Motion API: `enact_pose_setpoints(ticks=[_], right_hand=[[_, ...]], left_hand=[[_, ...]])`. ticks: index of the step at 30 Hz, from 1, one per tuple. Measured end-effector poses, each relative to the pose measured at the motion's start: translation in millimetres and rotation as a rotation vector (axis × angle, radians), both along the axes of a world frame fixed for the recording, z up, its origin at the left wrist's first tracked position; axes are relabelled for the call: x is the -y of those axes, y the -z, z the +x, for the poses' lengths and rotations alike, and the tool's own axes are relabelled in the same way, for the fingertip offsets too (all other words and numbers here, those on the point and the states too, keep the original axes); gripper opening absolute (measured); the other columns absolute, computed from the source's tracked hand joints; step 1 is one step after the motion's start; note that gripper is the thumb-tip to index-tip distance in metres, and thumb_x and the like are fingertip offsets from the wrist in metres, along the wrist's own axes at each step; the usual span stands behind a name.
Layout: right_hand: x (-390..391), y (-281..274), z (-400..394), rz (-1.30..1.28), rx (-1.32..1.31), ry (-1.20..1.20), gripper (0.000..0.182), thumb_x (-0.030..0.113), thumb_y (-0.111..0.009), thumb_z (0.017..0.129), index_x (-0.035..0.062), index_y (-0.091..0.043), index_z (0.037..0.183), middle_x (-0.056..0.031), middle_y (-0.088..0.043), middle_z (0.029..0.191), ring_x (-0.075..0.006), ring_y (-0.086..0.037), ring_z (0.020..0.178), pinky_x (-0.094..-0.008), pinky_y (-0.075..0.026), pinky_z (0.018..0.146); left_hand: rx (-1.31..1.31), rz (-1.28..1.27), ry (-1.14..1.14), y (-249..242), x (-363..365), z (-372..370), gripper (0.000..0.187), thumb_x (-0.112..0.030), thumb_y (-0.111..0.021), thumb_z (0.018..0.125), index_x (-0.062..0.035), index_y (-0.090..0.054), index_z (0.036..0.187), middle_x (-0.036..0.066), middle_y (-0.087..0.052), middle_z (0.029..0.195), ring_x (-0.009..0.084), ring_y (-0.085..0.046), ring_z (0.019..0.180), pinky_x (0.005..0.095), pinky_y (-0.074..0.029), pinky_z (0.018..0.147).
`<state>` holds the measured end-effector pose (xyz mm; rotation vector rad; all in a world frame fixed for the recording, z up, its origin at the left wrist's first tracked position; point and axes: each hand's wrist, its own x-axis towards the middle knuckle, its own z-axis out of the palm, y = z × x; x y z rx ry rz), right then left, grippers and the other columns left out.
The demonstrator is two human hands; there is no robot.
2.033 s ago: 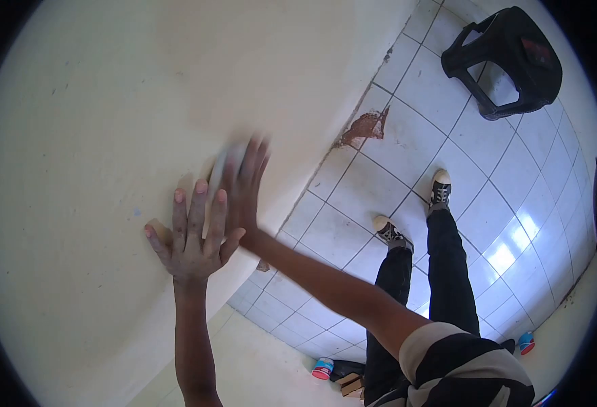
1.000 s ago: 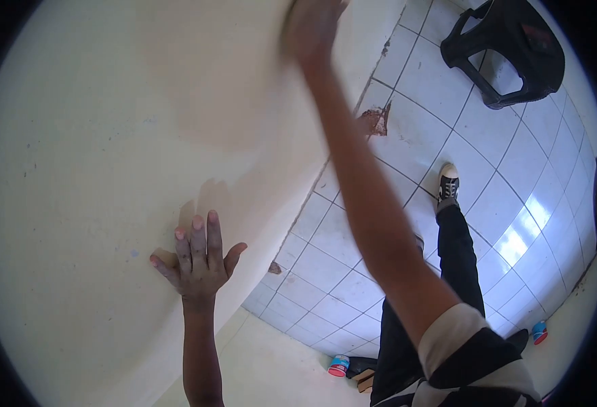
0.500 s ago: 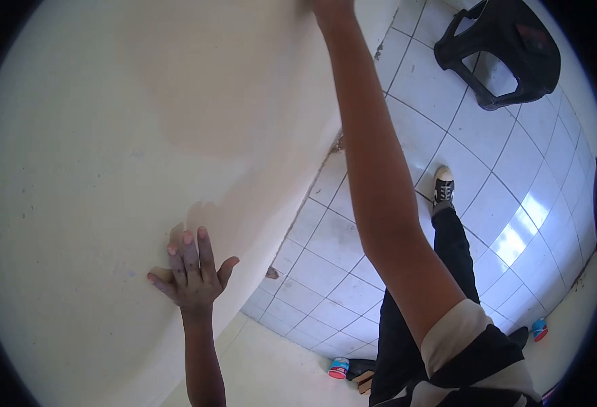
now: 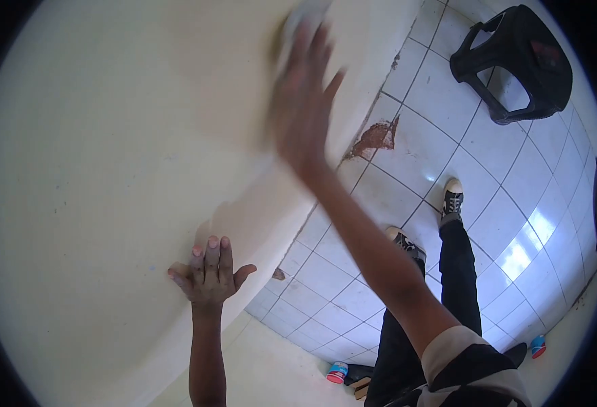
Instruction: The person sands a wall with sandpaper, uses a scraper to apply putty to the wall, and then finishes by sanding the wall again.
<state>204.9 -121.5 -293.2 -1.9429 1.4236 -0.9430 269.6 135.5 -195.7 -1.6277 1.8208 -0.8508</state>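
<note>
My left hand [image 4: 211, 275] lies on the pale wall [image 4: 108, 224] with its fingers spread and nothing in it. Higher up the wall is my right hand [image 4: 302, 112], blurred by motion, its fingers stretched over a whitish, flat thing [image 4: 303, 24] pressed against the surface. Blur hides the kind of that thing; it could be a sheet or a pad. Greyish dust coats the fingers of my left hand. Both arms reach toward the wall, and their shadows fall on it.
A black plastic stool [image 4: 515, 64] stands on the white tiled floor [image 4: 427, 129]. Broken tile shows a reddish patch [image 4: 377, 138] beside the wall. Small blue-and-red tubs [image 4: 337, 372] sit near the far wall. My legs and shoes [image 4: 452, 197] are on the tiles.
My right hand has come down the wall from the top edge, bringing the whitish thing into view. My left hand stays on the wall; the whole view has shifted slightly.
</note>
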Motion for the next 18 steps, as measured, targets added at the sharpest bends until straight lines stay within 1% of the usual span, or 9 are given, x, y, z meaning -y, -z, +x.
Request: enact_pose_setpoints(ticks=[2, 3, 4, 6, 8, 10, 12, 17, 18], right_hand=[[76.2, -9.9, -14.5, 0.178, 0.689, 0.004, 0.059, 0.044, -0.012, 0.1, 0.0127, -0.011, 0.149, -0.0184, -0.007, 0.154, -0.0359, -0.003, 0.142, -0.0572, -0.003, 0.112], [71.5, -7.2, -11.4, 0.18, 0.686, 0.001, 0.059, 0.044, -0.012, 0.1, 0.0127, -0.011, 0.149, -0.0184, -0.007, 0.154, -0.0359, -0.003, 0.142, -0.0572, -0.003, 0.112], [60.1, -4.5, -4.2, 0.086, 0.673, 0.019, 0.058, 0.033, -0.02, 0.097, 0.0063, -0.011, 0.147, -0.0225, -0.007, 0.152, -0.039, -0.006, 0.141, -0.0544, -0.006, 0.112], [22.1, 4.3, 14.0, -0.096, 0.647, 0.065, 0.062, 0.011, -0.037, 0.091, -0.0065, -0.011, 0.144, -0.0306, -0.009, 0.149, -0.0452, -0.011, 0.139, -0.0488, -0.012, 0.113], [-82.7, 11.3, 14.8, 0.032, 0.745, -0.21, 0.072, 0.024, -0.044, 0.09, -0.005, -0.007, 0.145, -0.0324, -0.002, 0.149, -0.0476, -0.002, 0.139, -0.0547, -0.006, 0.113], [-209.6, 28.8, 4.4, 0.23, 0.723, -0.567, 0.081, 0.047, -0.044, 0.091, -0.001, -0.009, 0.146, -0.0319, -0.007, 0.149, -0.0479, -0.008, 0.138, -0.0565, -0.011, 0.112], [-226.9, 24.7, -18.3, 0.304, 0.642, -0.766, 0.079, 0.03, -0.06, 0.082, -0.0042, -0.021, 0.142, -0.0326, -0.014, 0.147, -0.05, -0.013, 0.136, -0.0591, -0.011, 0.111], [-41.3, 7.1, 3.3, 0.03, 0.511, -0.21, 0.083, 0.019, -0.059, 0.079, -0.0094, -0.013, 0.143, -0.0326, -0.013, 0.147, -0.0483, -0.011, 0.137, -0.0555, -0.012, 0.112], [4.2, 4.8, 2.3, -0.023, 0.612, -0.087, 0.08, 0.018, -0.057, 0.081, -0.004, -0.014, 0.145, -0.0332, -0.011, 0.148, -0.0479, -0.011, 0.138, -0.0554, -0.013, 0.111]], left_hand=[[0.01, -0.009, 0.001, 1.0, 1.9, -0.2, 0.072, -0.065, -0.015, 0.092, -0.0175, -0.033, 0.143, 0.002, -0.029, 0.15, 0.0253, -0.021, 0.141, 0.0643, 0.001, 0.108], [0.026, -0.02, 0.006, 1.1, 3.5, -0.4, 0.072, -0.065, -0.015, 0.092, -0.0177, -0.034, 0.143, 0.002, -0.03, 0.15, 0.0258, -0.021, 0.141, 0.0644, 0.001, 0.108], [0.023, -0.017, 0.002, 0.4, 5.5, -0.6, 0.072, -0.065, -0.015, 0.092, -0.0177, -0.034, 0.143, 0.002, -0.03, 0.15, 0.0258, -0.021, 0.141, 0.0644, 0.001, 0.108], [0.057, 0.002, 0.084, -3.5, 8.2, -0.7, 0.077, -0.062, -0.014, 0.093, -0.0053, -0.034, 0.141, 0.013, -0.027, 0.15, 0.031, -0.02, 0.141, 0.0659, -0.004, 0.108], [-0.005, -0.009, 0.089, -2.7, 3.6, -0.1, 0.078, -0.063, -0.014, 0.093, -0.0052, -0.033, 0.142, 0.013, -0.027, 0.15, 0.0311, -0.02, 0.141, 0.0657, -0.005, 0.108], [-0.058, -0.023, 0.102, -3.6, 0.6, 1.9, 0.079, -0.063, -0.013, 0.093, -0.0051, -0.032, 0.142, 0.013, -0.027, 0.15, 0.0311, -0.021, 0.14, 0.0655, -0.005, 0.108], [-0.055, 0.002, 0.071, -5.3, -0.5, 0.4, 0.079, -0.063, -0.011, 0.092, -0.0049, -0.03, 0.143, 0.013, -0.028, 0.15, 0.0314, -0.022, 0.14, 0.0653, -0.006, 0.108], [-0.021, 0.014, 0.067, -5.0, 3.7, -1.3, 0.08, -0.064, -0.011, 0.092, -0.0044, -0.03, 0.142, 0.013, -0.028, 0.149, 0.0316, -0.023, 0.14, 0.0647, -0.006, 0.108], [0.004, 0.014, 0.062, -5.5, 5.7, -2.8, 0.081, -0.064, -0.012, 0.092, -0.004, -0.03, 0.142, 0.013, -0.027, 0.15, 0.0318, -0.022, 0.14, 0.0645, -0.006, 0.108]])
